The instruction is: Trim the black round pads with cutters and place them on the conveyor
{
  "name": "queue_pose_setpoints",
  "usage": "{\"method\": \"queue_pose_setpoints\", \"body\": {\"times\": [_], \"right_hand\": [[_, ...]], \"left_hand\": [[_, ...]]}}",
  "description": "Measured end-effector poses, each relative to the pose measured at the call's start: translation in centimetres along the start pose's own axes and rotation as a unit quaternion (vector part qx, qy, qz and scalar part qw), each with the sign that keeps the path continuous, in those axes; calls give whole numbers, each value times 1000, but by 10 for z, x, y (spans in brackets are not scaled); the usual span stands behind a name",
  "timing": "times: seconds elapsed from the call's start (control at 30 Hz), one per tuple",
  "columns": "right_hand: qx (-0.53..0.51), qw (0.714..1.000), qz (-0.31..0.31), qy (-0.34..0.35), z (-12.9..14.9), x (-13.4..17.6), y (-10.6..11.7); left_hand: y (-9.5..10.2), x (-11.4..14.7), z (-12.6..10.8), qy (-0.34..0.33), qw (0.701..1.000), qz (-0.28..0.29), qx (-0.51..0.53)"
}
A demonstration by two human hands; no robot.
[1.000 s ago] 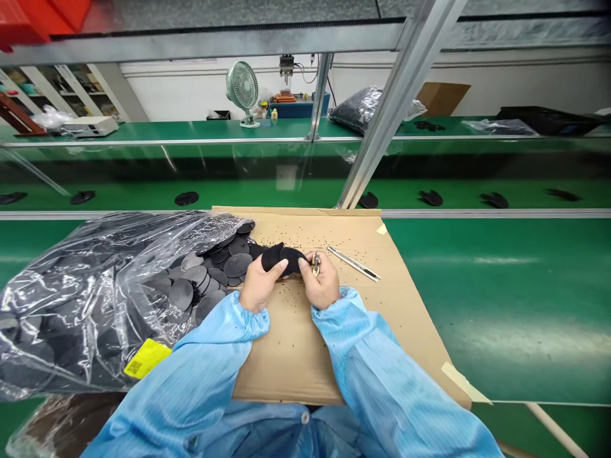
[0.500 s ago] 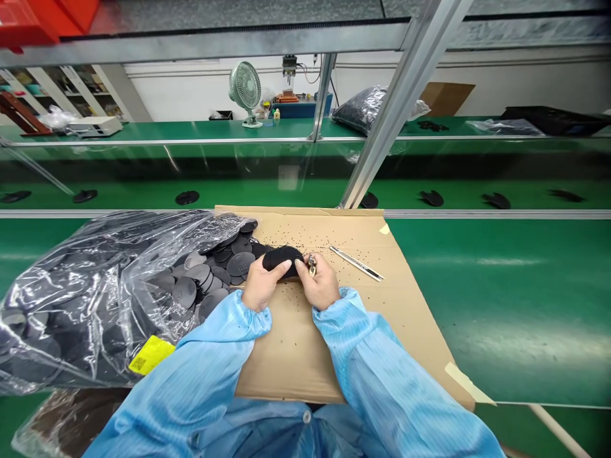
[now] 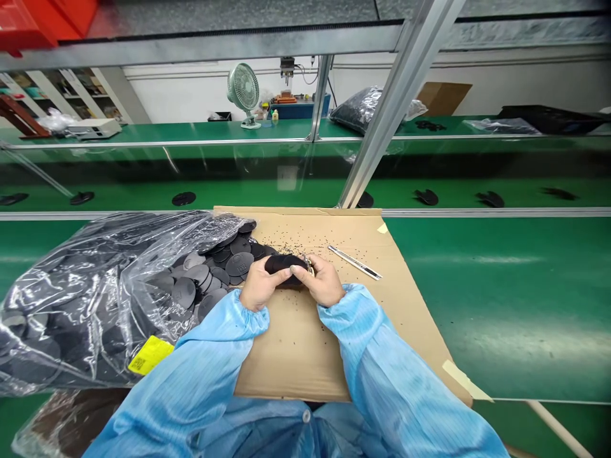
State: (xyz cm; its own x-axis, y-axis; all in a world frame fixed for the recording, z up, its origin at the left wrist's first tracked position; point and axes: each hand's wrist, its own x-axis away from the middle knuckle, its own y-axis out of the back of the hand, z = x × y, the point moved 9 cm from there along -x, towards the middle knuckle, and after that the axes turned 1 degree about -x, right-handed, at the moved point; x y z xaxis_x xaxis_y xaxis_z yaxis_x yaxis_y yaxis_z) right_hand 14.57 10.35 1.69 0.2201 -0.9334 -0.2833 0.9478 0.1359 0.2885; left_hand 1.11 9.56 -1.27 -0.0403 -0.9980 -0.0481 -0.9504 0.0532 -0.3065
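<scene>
My left hand (image 3: pixel 259 284) is closed round a black plastic disc (image 3: pixel 279 263), thumb on its near face. Across from it, my right hand (image 3: pixel 324 281) has its fingers curled about a small shiny metal tool (image 3: pixel 309 266), gold-coloured in part, at the disc's right edge. Its jaws are too small to make out, and the fingers cover most of it. The right thumb tip meets the left thumb on the disc. Both hands are just above the cardboard sheet (image 3: pixel 291 356), where tiny black bits (image 3: pixel 298 242) lie scattered beyond the disc.
To the left, a clear plastic bag (image 3: pixel 90 286) spills loose black discs (image 3: pixel 238 263) onto the cardboard. A slim utility knife (image 3: pixel 354 262) lies right of my hands. Behind, black parts (image 3: pixel 184 198) sit spaced along a green belt (image 3: pixel 267 197); a metal post (image 3: pixel 382 127) slants upward.
The disc has been tilted and now shows less of its face. My right hand has turned slightly, its thumb moving left toward the left thumb. The metal tool stays at the disc's right edge.
</scene>
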Motion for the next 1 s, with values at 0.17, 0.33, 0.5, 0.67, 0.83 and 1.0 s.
{"method": "queue_pose_setpoints", "body": {"times": [0.17, 0.33, 0.5, 0.67, 0.83, 1.0], "right_hand": [[22, 1000, -15, -5, -1, 0, 1], [37, 999, -33, -16, 0, 1, 1], [36, 998, -46, 33, 14, 6, -1], [56, 984, -21, 167, 40, 14, -10], [114, 963, -54, 239, 53, 19, -8], [148, 953, -49, 261, 55, 20, -11]], "left_hand": [[1, 1, -1, -1, 1000, -11, 4], [1, 1, 1, 16, 999, -20, 18], [1, -4, 10, 99, 986, -22, 131], [4, -5, 21, 187, 969, -16, 163], [-8, 2, 24, 220, 959, 34, 176], [-14, 6, 27, 231, 951, 58, 197]]}}
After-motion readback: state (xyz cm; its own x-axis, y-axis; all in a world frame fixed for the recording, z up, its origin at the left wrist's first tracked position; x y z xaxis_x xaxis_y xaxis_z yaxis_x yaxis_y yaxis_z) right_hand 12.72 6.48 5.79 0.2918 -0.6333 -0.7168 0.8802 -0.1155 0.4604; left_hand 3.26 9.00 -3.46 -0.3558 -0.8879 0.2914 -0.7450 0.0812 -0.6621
